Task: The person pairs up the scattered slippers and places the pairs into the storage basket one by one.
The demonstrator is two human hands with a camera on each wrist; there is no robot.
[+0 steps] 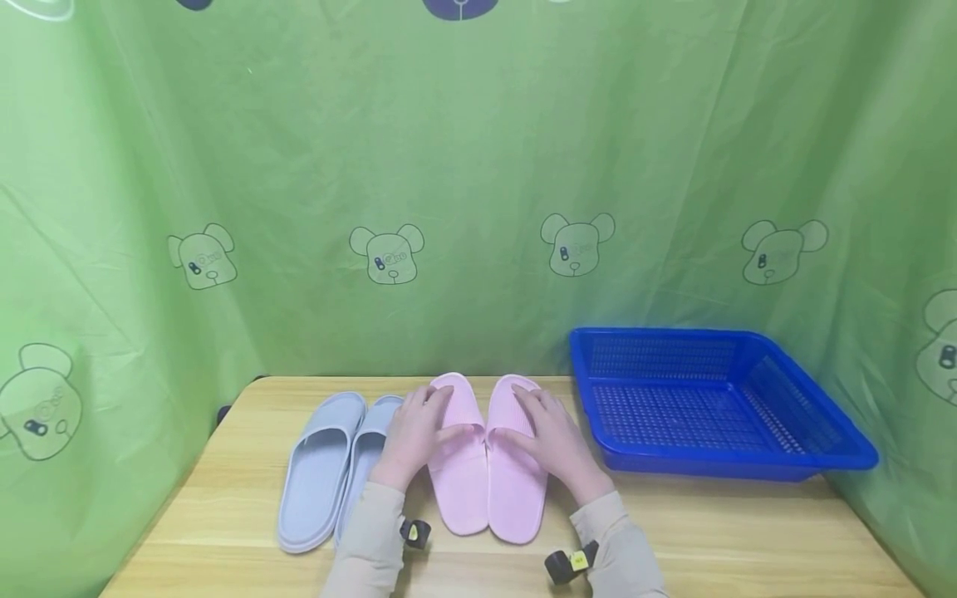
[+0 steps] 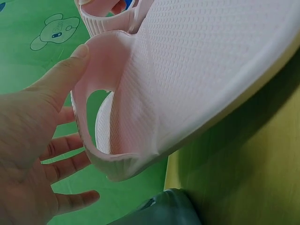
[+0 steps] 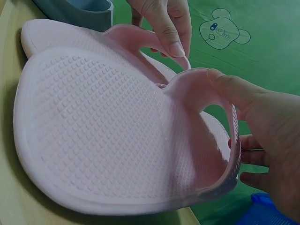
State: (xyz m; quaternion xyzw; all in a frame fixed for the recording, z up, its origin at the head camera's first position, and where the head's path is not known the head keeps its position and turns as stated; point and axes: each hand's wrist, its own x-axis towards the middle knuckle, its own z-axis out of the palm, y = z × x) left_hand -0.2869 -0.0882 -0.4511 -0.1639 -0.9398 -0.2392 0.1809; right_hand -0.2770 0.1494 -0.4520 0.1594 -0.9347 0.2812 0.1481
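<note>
Two pink slippers stand side by side at the middle of the table in the head view, their inner edges touching. My left hand (image 1: 413,433) pinches the strap of the left pink slipper (image 1: 460,490), its thumb at the strap's opening and its fingers along the outer side. On the right pink slipper (image 1: 517,500), my right hand (image 1: 557,440) grips the strap the same way. The right wrist view shows the textured sole bed of the right slipper (image 3: 93,126) and the thumb at the strap edge. Whether the soles rest fully on the table is unclear.
Left of the pink pair lies a grey-blue slipper (image 1: 316,477), with its mate (image 1: 364,465) partly behind my left arm. A blue plastic basket (image 1: 718,462) with mesh walls stands at the right. Behind the wooden table (image 1: 217,507) hangs a green curtain (image 1: 478,149).
</note>
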